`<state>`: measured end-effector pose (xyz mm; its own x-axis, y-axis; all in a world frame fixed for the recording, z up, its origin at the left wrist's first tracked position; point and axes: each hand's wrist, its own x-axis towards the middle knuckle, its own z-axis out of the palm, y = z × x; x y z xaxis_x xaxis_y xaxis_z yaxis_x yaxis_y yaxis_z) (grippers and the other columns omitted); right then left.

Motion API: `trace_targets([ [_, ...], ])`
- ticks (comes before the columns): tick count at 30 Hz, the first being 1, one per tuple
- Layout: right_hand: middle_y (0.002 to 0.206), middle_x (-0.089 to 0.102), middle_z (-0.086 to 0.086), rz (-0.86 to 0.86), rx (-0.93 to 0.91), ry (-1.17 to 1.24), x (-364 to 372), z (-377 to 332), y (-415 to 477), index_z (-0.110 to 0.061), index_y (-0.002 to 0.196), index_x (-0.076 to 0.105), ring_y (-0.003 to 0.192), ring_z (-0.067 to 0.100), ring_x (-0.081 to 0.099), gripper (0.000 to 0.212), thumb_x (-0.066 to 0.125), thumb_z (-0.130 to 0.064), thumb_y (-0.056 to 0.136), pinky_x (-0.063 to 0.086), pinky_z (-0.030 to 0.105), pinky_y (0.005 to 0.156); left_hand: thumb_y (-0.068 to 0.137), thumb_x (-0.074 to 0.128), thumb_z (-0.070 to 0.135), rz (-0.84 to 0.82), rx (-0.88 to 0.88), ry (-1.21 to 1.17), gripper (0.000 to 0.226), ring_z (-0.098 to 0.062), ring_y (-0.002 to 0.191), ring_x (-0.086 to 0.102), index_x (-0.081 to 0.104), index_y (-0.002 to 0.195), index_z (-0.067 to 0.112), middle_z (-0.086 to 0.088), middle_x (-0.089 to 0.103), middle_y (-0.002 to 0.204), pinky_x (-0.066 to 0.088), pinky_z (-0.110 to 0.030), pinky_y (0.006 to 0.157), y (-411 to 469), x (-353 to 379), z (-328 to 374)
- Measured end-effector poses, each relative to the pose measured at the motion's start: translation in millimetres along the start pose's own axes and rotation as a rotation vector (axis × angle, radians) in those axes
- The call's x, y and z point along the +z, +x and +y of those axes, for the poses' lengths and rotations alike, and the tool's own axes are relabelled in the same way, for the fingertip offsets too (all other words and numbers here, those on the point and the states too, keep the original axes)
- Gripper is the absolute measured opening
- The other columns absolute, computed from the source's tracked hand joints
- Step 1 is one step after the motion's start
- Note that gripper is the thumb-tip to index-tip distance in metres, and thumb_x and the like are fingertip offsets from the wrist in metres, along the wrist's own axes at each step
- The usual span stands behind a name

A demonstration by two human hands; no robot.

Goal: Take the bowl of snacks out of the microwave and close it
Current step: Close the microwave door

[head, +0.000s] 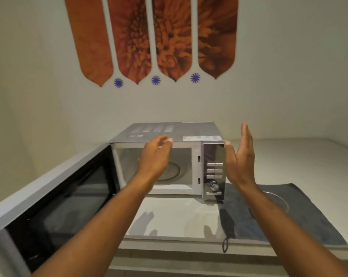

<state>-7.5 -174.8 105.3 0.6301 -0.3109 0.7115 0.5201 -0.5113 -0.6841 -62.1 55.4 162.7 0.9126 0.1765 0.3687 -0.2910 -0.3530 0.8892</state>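
Both hands are raised in front of the open microwave and hold nothing. The left hand [156, 156] is in front of the cavity opening, its fingers loosely curled and slightly apart, thumb near the fingertips without pinching anything. The right hand [240, 156] stands on edge just right of the control panel, palm facing left, fingers straight and together, thumb spread out toward the panel's upper corner. Whether the thumb touches the panel cannot be told.

Behind the hands sits the silver box-shaped microwave [169, 132] on the pale bench [175, 218]. Its black-windowed door with a grey frame [55, 196] is swung wide open to the left, reaching toward the camera. Inside the light cavity, the round glass turntable [176, 170] shows, partly hidden by the left hand; no bowl can be seen on its visible part. The mirrored control panel [214, 170] carries rows of rectangular buttons and a round dial below them.

To the right of the microwave, a dark grey cloth mat [301, 216] lies flat on the bench, with a small loop hanging over the front edge. A clear round glass dish [277, 198] rests on the mat, mostly covered by the right forearm; its contents cannot be made out.

On the pale wall above hangs a four-panel orange flower decoration [153, 37] with three small blue star-shaped marks beneath it.
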Motion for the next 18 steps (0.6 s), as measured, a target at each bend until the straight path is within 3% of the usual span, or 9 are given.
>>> trace_targets([
  [2, 0.176, 0.015, 0.004, -0.087, -0.004, -0.052, 14, -7, 8, -0.016, 0.167, 0.010, 0.161, 0.019, 0.014, 0.076, 0.040, -0.044, 0.103, 0.014, 0.039, 0.129, 0.093, 0.057, 0.054, 0.045, -0.010, 0.053, 0.054, -0.021, 0.135, 0.058, 0.063, 0.140, 0.028, 0.004, 0.067, 0.142, 0.036, -0.054, 0.123, 0, -30, 6],
  [9, 0.176, 0.013, 0.009, -0.313, -0.098, -0.342, 49, -3, 18, -0.013, 0.166, 0.012, 0.161, 0.027, 0.012, 0.072, 0.041, -0.040, 0.106, 0.016, 0.050, 0.129, 0.095, 0.057, 0.054, 0.055, -0.030, 0.268, 0.073, -0.026, 0.150, 0.046, 0.045, 0.158, 0.020, -0.002, 0.049, 0.165, 0.035, -0.056, 0.124, -1, -120, 8],
  [12, 0.168, 0.030, 0.015, -0.369, -0.145, -0.485, 59, 2, 17, -0.010, 0.158, 0.026, 0.154, 0.033, 0.030, 0.065, 0.046, -0.038, 0.104, 0.025, 0.054, 0.126, 0.096, 0.057, 0.054, 0.059, -0.051, 0.389, 0.076, -0.027, 0.155, 0.040, 0.040, 0.161, 0.018, -0.002, 0.043, 0.169, 0.031, -0.053, 0.127, 0, -150, 2],
  [14, 0.151, 0.047, 0.018, -0.366, -0.171, -0.565, 62, 3, 18, -0.008, 0.144, 0.038, 0.138, 0.037, 0.046, 0.055, 0.046, -0.041, 0.100, 0.037, 0.055, 0.117, 0.100, 0.058, 0.049, 0.042, -0.103, 0.476, 0.069, -0.027, 0.152, 0.043, 0.044, 0.158, 0.014, -0.002, 0.049, 0.164, 0.035, -0.046, 0.123, 2, -168, 0],
  [16, 0.138, 0.056, 0.018, -0.370, -0.195, -0.652, 63, 6, 17, -0.008, 0.135, 0.045, 0.126, 0.037, 0.053, 0.050, 0.047, -0.040, 0.098, 0.042, 0.055, 0.111, 0.102, 0.058, 0.040, 0.006, -0.163, 0.566, 0.039, -0.028, 0.128, 0.059, 0.067, 0.129, 0.014, -0.002, 0.064, 0.130, 0.043, -0.038, 0.103, 2, -186, -4],
  [17, 0.137, 0.057, 0.018, -0.385, -0.211, -0.703, 64, 8, 15, -0.007, 0.136, 0.046, 0.127, 0.036, 0.053, 0.050, 0.049, -0.039, 0.098, 0.040, 0.054, 0.113, 0.102, 0.058, 0.035, -0.025, -0.199, 0.607, 0.019, -0.027, 0.111, 0.062, 0.070, 0.101, 0.020, -0.002, 0.064, 0.112, 0.043, -0.036, 0.092, 2, -195, -8],
  [18, 0.140, 0.057, 0.018, -0.404, -0.223, -0.753, 64, 11, 14, -0.007, 0.140, 0.046, 0.130, 0.036, 0.051, 0.052, 0.051, -0.038, 0.098, 0.038, 0.054, 0.116, 0.102, 0.058, 0.030, -0.065, -0.227, 0.632, 0.022, -0.027, 0.098, 0.061, 0.065, 0.082, 0.021, -0.001, 0.063, 0.099, 0.043, -0.035, 0.084, 1, -203, -12],
])
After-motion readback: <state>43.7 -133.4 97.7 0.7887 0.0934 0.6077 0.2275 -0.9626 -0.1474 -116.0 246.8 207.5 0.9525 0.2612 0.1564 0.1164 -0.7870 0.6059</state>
